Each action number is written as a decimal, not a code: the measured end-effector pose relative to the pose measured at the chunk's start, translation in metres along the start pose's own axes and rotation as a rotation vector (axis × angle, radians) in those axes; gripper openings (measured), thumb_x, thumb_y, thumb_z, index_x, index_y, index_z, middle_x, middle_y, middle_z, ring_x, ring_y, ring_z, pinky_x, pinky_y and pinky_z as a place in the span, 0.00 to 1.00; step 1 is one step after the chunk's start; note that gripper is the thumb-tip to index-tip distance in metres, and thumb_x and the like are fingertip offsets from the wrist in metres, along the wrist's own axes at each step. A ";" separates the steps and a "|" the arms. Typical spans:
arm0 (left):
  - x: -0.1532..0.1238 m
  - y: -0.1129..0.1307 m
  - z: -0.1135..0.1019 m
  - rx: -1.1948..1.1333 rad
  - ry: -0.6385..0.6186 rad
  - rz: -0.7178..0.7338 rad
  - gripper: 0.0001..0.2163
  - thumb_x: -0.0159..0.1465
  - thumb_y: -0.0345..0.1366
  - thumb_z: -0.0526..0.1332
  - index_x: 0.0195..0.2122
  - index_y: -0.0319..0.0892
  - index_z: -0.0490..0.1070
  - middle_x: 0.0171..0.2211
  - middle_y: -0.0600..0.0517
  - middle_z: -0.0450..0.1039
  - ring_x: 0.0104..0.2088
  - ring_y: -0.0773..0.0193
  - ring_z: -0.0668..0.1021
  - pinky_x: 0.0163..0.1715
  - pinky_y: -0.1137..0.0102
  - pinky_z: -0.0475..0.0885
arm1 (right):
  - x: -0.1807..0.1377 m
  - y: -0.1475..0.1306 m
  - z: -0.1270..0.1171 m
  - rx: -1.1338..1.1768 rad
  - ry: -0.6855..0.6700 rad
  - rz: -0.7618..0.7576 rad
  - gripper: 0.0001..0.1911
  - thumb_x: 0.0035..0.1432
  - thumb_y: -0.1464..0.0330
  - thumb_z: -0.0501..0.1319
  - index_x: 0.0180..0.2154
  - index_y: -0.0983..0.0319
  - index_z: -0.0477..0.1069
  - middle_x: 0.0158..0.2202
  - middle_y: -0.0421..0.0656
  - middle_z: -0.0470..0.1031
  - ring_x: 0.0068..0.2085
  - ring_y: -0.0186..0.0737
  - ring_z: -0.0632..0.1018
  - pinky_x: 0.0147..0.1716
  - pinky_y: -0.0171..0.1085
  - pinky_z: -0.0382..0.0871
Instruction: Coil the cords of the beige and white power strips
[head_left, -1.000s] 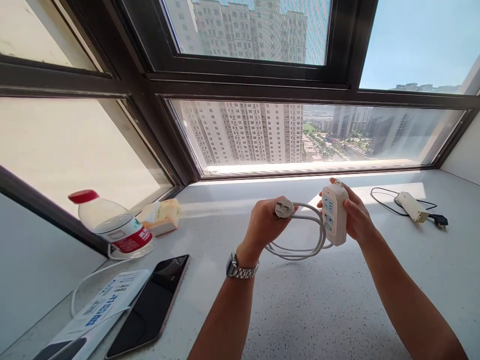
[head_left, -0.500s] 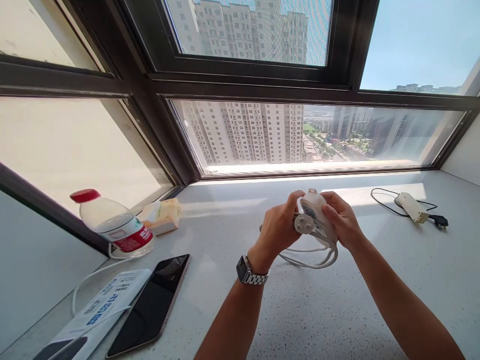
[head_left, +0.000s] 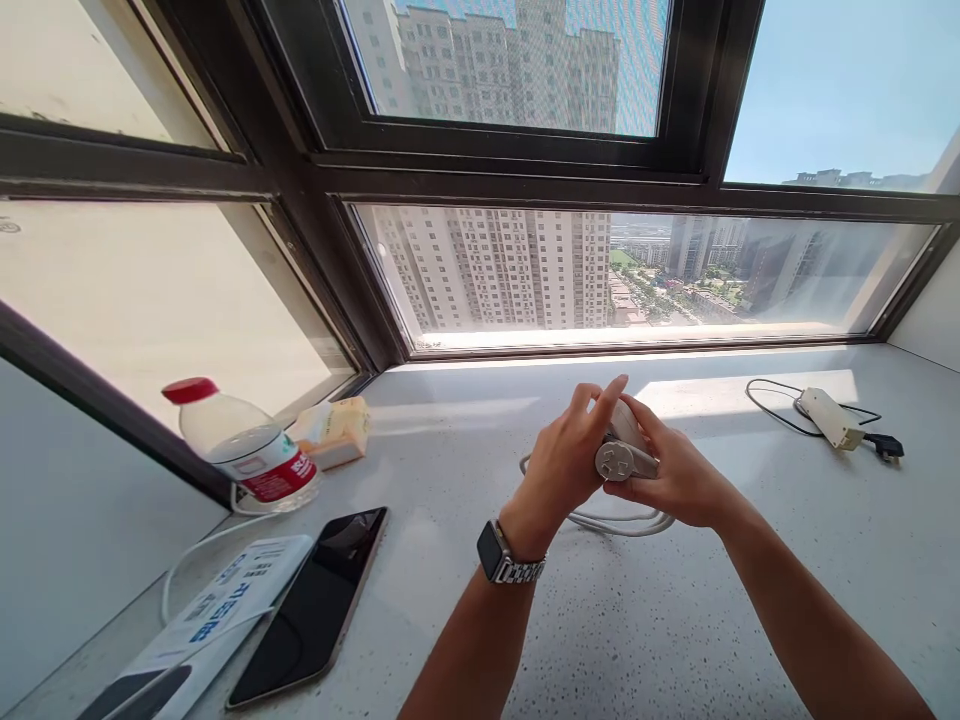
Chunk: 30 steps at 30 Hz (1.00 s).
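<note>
On the pale sill (head_left: 675,640) under the window, I see both hands meeting mid-scene. My right hand (head_left: 675,478) wraps the strip (head_left: 621,425); my left hand (head_left: 566,462) presses against the plug (head_left: 616,461), fingers partly spread. The cord (head_left: 622,520) loops just beneath; a bottle (head_left: 244,450) stands far left.

**What our speckled window ledge carries**

We see a pale stone ledge (head_left: 615,640) running under the window. At nine o'clock a red-capped water bottle (head_left: 247,450) lies beside a yellow tissue pack (head_left: 335,432). At eight o'clock lie a dark phone (head_left: 315,600) and a white printed box (head_left: 217,615). At two o'clock rests a white adapter (head_left: 829,417) with its black cord.
</note>
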<state>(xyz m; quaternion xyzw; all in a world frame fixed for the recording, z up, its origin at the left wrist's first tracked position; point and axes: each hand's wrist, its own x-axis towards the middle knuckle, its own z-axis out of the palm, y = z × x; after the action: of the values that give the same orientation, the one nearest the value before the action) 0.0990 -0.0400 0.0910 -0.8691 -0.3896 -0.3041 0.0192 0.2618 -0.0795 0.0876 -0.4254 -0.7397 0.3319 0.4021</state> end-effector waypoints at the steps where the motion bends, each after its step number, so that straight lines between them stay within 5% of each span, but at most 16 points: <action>1: 0.000 0.000 0.000 0.002 -0.013 0.033 0.34 0.57 0.24 0.55 0.64 0.50 0.46 0.52 0.46 0.63 0.32 0.66 0.74 0.24 0.73 0.68 | -0.001 -0.001 0.000 -0.048 -0.002 0.012 0.43 0.52 0.62 0.67 0.64 0.57 0.50 0.40 0.45 0.75 0.34 0.42 0.76 0.30 0.38 0.70; 4: -0.001 0.001 0.001 0.009 -0.025 0.112 0.35 0.57 0.23 0.55 0.64 0.54 0.48 0.57 0.45 0.58 0.38 0.63 0.75 0.25 0.73 0.70 | -0.004 -0.003 -0.001 -0.137 -0.014 0.033 0.40 0.52 0.64 0.66 0.63 0.58 0.52 0.38 0.46 0.75 0.32 0.42 0.76 0.27 0.37 0.68; 9: 0.000 0.004 0.000 0.011 -0.005 0.274 0.35 0.57 0.21 0.56 0.63 0.56 0.51 0.64 0.45 0.49 0.56 0.51 0.67 0.41 0.61 0.75 | -0.005 -0.005 -0.001 -0.174 0.002 -0.053 0.38 0.49 0.67 0.66 0.61 0.59 0.57 0.48 0.49 0.72 0.45 0.51 0.74 0.38 0.43 0.71; 15: 0.000 0.006 -0.003 -0.081 -0.029 0.239 0.36 0.56 0.18 0.53 0.64 0.52 0.48 0.65 0.43 0.49 0.55 0.51 0.68 0.42 0.58 0.76 | -0.004 -0.006 0.000 -0.209 0.031 -0.096 0.33 0.45 0.76 0.60 0.56 0.60 0.62 0.44 0.47 0.74 0.39 0.46 0.75 0.35 0.39 0.69; 21: -0.004 0.003 -0.009 -0.333 -0.069 0.229 0.40 0.55 0.20 0.59 0.65 0.54 0.46 0.65 0.43 0.47 0.58 0.52 0.67 0.47 0.62 0.75 | -0.004 -0.003 -0.011 -0.249 -0.063 -0.173 0.23 0.49 0.74 0.60 0.50 0.61 0.64 0.32 0.40 0.73 0.29 0.37 0.70 0.27 0.34 0.62; 25: -0.004 0.000 -0.017 -0.500 -0.122 0.215 0.43 0.51 0.25 0.67 0.65 0.51 0.47 0.64 0.42 0.49 0.60 0.50 0.65 0.53 0.61 0.71 | -0.006 -0.006 -0.022 -0.258 -0.128 -0.260 0.27 0.52 0.72 0.61 0.55 0.59 0.62 0.36 0.41 0.73 0.31 0.38 0.71 0.29 0.34 0.64; 30: -0.005 -0.003 -0.030 -0.624 -0.198 0.326 0.38 0.53 0.29 0.69 0.63 0.52 0.55 0.58 0.45 0.63 0.57 0.53 0.69 0.55 0.59 0.68 | -0.008 -0.008 -0.027 -0.304 -0.172 -0.308 0.23 0.55 0.66 0.64 0.53 0.60 0.67 0.43 0.46 0.75 0.38 0.42 0.75 0.35 0.35 0.68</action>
<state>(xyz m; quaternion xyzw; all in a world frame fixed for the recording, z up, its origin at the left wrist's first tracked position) 0.0792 -0.0493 0.1122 -0.9091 -0.1343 -0.3157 -0.2365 0.2853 -0.0864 0.1041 -0.3331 -0.8690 0.1864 0.3148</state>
